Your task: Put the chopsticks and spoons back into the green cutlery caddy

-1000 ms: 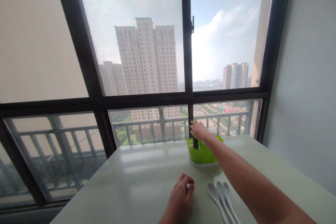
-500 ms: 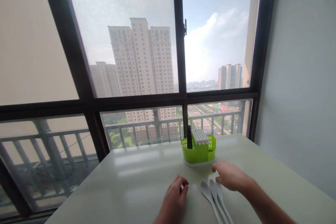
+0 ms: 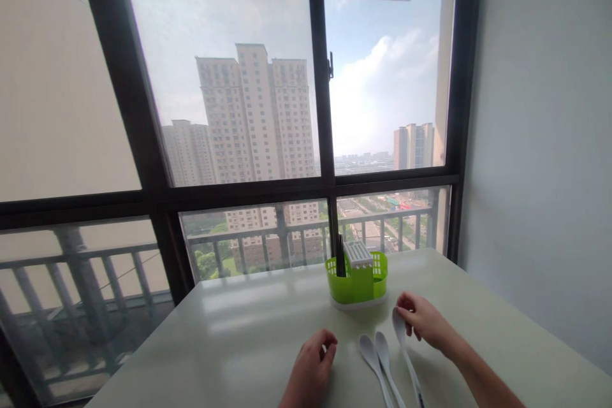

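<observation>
The right hand pinches a long-handled white spoon by its bowl. The left hand, loosely curled, thumb slightly apart, rests on the glossy pale-green tabletop.

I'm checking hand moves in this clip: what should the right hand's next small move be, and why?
Probably raise the right spoon gently by its bowl. The right hand appears to pinch that end, and the spoon's bowl sits apart from the other two spoons, so a lift seems unlikely to disturb them.
</observation>
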A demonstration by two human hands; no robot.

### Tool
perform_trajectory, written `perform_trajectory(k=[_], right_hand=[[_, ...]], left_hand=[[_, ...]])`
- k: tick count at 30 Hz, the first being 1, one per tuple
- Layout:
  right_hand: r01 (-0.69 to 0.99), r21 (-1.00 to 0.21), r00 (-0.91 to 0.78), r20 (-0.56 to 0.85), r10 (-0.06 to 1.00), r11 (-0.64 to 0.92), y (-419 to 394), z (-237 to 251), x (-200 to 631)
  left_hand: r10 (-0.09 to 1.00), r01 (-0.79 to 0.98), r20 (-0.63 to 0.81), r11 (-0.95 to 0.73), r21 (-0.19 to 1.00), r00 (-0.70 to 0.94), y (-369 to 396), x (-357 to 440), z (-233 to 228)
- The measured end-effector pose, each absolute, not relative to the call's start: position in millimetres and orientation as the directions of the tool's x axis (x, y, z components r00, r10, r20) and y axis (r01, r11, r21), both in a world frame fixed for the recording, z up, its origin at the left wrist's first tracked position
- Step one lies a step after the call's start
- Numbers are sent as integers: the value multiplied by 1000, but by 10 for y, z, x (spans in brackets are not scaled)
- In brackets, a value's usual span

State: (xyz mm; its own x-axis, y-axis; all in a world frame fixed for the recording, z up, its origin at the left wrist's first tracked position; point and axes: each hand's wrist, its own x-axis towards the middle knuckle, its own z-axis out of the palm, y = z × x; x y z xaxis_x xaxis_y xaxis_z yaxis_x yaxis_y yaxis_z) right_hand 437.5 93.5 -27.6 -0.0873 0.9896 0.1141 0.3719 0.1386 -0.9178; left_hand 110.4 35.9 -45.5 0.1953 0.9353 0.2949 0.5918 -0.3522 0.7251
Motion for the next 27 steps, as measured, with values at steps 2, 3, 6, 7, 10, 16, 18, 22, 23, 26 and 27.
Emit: perform_trajectory(k=[2,3,6,7,10,16,18,22,23,26,27], right_hand=[[379,-899,-2,237,972,220,978,14,4378],[377,-888,18,290,957,263,988,176,4350],[339,-857,39,424,905,387,979,645,4140],[343,-838,65,472,879,424,972,776,4039],[511,-687,132,656,743,517,974,1049,3718],[912,-176,-79,810,581,370,1176,1103,3269],[935,-72,-150,809,569,349,1270,1037,3179],[928,40,-256,792,554,371,1390,850,3055],[918,63,-288,787,546,392,1398,795,3037],[873,113,-382,765,519,475,1382,623,3026],[857,116,-403,758,513,502,1369,572,3038]], left_hand=[[936,596,296,-350,722,191,368,1102,-461],[936,598,296,-349,721,189,371,1102,-464],[937,599,295,-346,722,186,372,1099,-466],[937,597,294,-346,724,188,371,1097,-464],[938,588,289,-346,731,194,367,1096,-457],[938,587,297,-345,732,180,387,1107,-490],[935,588,304,-351,728,182,401,1110,-511],[937,603,293,-347,718,190,415,1111,-522],[938,607,288,-344,716,193,414,1111,-516],[942,617,273,-333,713,193,401,1113,-490],[943,618,271,-332,713,193,396,1115,-482]])
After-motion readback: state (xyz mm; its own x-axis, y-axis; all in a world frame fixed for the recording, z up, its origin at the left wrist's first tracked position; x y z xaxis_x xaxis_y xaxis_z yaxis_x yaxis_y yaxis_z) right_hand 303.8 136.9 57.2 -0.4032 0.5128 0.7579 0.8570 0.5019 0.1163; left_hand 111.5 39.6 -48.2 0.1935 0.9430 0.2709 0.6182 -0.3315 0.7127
